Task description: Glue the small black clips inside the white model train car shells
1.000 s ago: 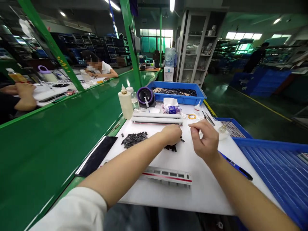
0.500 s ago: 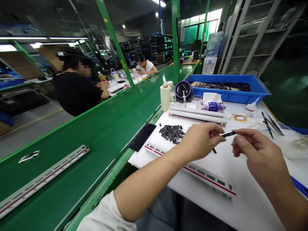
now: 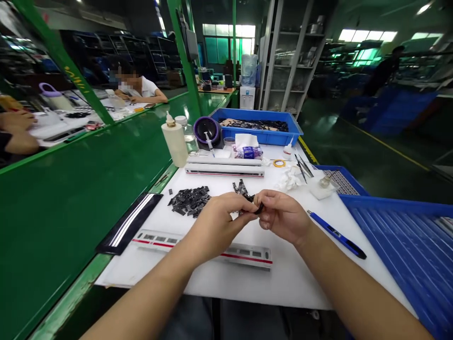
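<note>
Left of a long white model train carriage with a red stripe, a flat glossy black rectangle. Beyond the carriage's left half, a heap of small black rectangular pieces. Beyond its right half: left hand, a small thin black strip pinched by both hands, then right hand. Right of the carriage, a slim blue-and-black pen-shaped tool.

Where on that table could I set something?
Bare tabletop lies between the striped shell and the right forearm; a narrower strip between blue pen and ribbed tray. Crowded: left middle, with black pieces; far end, with cream bottle, tissue pack, blue bin.
</note>
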A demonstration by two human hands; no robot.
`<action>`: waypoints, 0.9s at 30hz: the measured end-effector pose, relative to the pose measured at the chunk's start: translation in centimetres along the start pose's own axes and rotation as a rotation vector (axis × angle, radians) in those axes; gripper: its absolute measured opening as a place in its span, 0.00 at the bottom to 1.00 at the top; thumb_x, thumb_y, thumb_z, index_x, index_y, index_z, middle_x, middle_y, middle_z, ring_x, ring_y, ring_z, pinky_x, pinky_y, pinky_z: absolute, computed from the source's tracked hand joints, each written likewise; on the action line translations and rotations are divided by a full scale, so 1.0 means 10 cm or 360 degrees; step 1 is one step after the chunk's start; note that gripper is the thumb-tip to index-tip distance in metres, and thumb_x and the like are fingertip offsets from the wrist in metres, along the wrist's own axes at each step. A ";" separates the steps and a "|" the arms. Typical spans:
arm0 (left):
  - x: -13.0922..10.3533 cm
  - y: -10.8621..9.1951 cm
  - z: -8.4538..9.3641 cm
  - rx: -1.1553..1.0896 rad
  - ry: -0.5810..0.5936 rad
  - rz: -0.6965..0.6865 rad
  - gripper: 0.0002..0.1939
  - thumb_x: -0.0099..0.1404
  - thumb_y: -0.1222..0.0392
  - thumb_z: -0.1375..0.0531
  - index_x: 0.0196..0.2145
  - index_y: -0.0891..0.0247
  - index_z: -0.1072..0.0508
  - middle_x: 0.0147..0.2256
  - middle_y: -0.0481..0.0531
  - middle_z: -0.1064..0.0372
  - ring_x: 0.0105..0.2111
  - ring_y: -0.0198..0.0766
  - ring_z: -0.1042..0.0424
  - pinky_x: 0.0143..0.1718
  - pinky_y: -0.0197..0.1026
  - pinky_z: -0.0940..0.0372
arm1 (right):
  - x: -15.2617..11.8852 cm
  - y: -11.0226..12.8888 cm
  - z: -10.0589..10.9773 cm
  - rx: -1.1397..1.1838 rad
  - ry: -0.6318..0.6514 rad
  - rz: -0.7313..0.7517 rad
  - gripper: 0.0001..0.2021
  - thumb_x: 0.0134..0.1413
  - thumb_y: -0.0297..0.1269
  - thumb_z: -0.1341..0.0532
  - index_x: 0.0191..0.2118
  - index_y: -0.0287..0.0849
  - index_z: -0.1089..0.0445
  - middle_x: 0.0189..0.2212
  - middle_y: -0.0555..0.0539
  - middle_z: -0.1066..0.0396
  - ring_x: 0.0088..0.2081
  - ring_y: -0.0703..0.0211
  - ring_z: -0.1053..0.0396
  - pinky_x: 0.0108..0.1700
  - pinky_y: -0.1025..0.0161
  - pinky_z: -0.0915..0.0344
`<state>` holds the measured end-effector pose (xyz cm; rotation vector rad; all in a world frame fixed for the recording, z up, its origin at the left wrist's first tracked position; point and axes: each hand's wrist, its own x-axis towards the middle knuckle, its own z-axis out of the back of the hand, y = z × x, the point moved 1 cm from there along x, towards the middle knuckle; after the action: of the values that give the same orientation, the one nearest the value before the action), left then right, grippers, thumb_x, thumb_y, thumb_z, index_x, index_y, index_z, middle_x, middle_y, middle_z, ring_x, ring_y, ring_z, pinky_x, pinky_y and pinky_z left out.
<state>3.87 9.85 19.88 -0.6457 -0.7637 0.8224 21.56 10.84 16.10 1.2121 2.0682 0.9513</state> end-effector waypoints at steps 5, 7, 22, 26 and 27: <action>-0.03 0.04 -0.05 0.0058 -0.0031 -0.0371 0.06 0.65 0.66 0.39 0.34 0.60 0.23 0.32 0.50 0.26 0.34 0.36 0.29 0.39 0.39 0.37 | 0.04 -0.01 -0.01 0.0105 0.0236 -0.0365 0.14 0.45 0.39 0.32 0.25 0.39 0.37 0.18 0.57 0.45 0.17 0.75 0.57 0.17 0.75 0.56; -0.04 0.03 -0.06 0.0084 -0.0106 -0.0312 0.05 0.65 0.65 0.39 0.33 0.60 0.23 0.31 0.50 0.26 0.34 0.37 0.30 0.39 0.40 0.38 | 0.02 -0.04 -0.05 -0.0037 0.0177 -0.0205 0.14 0.49 0.42 0.35 0.25 0.41 0.40 0.18 0.58 0.49 0.17 0.73 0.58 0.18 0.74 0.55; -0.09 0.04 -0.07 -0.1166 0.0052 0.0912 0.14 0.51 0.51 0.29 0.31 0.63 0.21 0.29 0.51 0.28 0.31 0.35 0.37 0.36 0.39 0.42 | -0.13 -0.20 -0.23 -0.1026 -0.0318 0.1234 0.07 0.64 0.37 0.44 0.32 0.45 0.39 0.21 0.55 0.42 0.22 0.66 0.43 0.24 0.66 0.43; -0.04 0.09 -0.06 -0.0966 0.0117 0.0856 0.13 0.53 0.49 0.32 0.30 0.62 0.21 0.28 0.52 0.28 0.28 0.37 0.36 0.32 0.40 0.41 | -0.10 -0.23 -0.21 -0.0415 -0.0243 0.0679 0.12 0.63 0.45 0.42 0.31 0.46 0.41 0.18 0.58 0.47 0.18 0.67 0.48 0.21 0.67 0.47; -0.02 0.11 -0.04 -0.0710 0.0100 0.0803 0.12 0.55 0.50 0.34 0.29 0.61 0.21 0.28 0.52 0.28 0.29 0.38 0.35 0.32 0.41 0.41 | -0.12 -0.22 -0.21 -0.0502 -0.0287 0.0773 0.12 0.62 0.45 0.41 0.31 0.45 0.40 0.20 0.56 0.45 0.20 0.67 0.47 0.22 0.67 0.46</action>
<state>3.68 10.19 18.74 -1.2926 -0.7417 1.0921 19.44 8.44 15.72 1.5870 1.4404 1.2733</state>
